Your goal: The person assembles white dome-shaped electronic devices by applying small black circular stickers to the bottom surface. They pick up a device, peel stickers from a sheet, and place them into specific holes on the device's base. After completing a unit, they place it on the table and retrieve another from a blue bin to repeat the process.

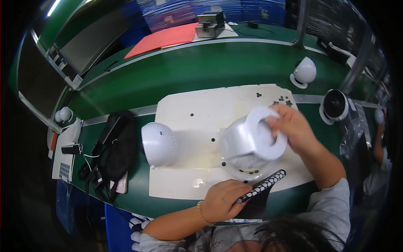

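Observation:
My right hand (294, 128) is closed on the white ring-shaped base (252, 133) of a glossy white rounded device (235, 136), which is tilted above a pale board (193, 176). Clear plastic film shows under the device. Nearer to me, my left hand (222, 199) grips a black strip with white oval spots (264, 186), slanting up to the right. A dark sheet hangs below this strip; whether they are one piece I cannot tell. Left of the device, a second white rounded device (159, 144) rests on the board. Small black round pads (213, 140) lie scattered around.
A black bag with cables (121, 143) lies left of the board, beside a phone (121, 183). Two white camera-like devices stand at right, one on the ledge (305, 71), one lower (335, 105). A red sheet (163, 40) and metal box (210, 25) sit at the back.

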Tool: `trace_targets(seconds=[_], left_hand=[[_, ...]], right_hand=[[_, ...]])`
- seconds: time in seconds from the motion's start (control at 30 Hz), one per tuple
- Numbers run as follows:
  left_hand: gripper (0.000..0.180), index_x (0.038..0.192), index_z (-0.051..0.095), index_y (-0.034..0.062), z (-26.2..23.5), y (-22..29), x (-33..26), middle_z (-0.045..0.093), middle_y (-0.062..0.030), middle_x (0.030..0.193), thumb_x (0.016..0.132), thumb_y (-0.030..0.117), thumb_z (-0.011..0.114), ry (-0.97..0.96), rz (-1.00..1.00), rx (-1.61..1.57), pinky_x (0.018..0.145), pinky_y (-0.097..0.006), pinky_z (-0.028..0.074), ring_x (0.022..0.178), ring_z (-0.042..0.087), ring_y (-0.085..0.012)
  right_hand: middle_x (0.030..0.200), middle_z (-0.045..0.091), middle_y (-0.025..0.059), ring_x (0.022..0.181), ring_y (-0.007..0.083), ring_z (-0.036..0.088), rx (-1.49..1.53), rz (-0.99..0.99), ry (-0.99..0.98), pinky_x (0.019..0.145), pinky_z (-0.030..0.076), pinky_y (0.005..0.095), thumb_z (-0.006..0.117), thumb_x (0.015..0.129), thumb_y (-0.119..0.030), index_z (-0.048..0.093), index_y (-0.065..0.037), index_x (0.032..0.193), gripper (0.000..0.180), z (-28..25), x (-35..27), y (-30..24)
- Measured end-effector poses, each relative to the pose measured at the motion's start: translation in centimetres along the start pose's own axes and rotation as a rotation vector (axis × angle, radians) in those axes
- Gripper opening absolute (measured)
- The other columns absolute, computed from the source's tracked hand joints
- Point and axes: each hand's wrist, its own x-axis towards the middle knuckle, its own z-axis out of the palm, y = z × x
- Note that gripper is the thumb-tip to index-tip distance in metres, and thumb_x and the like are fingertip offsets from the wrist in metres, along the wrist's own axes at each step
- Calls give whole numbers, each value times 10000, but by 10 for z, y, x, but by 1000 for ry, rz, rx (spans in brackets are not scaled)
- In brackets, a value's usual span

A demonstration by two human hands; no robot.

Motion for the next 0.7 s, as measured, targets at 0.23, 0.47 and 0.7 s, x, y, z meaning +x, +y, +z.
trace_targets(seconds=[0.23,0.47,0.7], left_hand=[[282,915,562,0,6,5,5,604,-142,795,642,1,635,43,-62,-24,585,-333,471,673,588,-277],[243,877,558,5,5,8,3,601,-126,746,649,-8,639,107,-75,0,554,-323,455,621,584,-265],[219,840,551,5,3,8,6,591,-125,709,643,-11,644,119,-41,63,537,-320,444,580,567,-264]], right_hand=[[861,558,40,745,72,515,-108,-42,125,656,417,209,552,850,-191,489,11,1078,312,-4,-38,30],[937,557,48,930,212,505,-994,-852,95,755,382,316,665,706,-173,564,-62,984,316,10,-69,12],[1001,573,-2,977,163,502,-1184,-1191,-35,726,367,311,644,698,-155,614,-107,864,174,22,-82,31]])
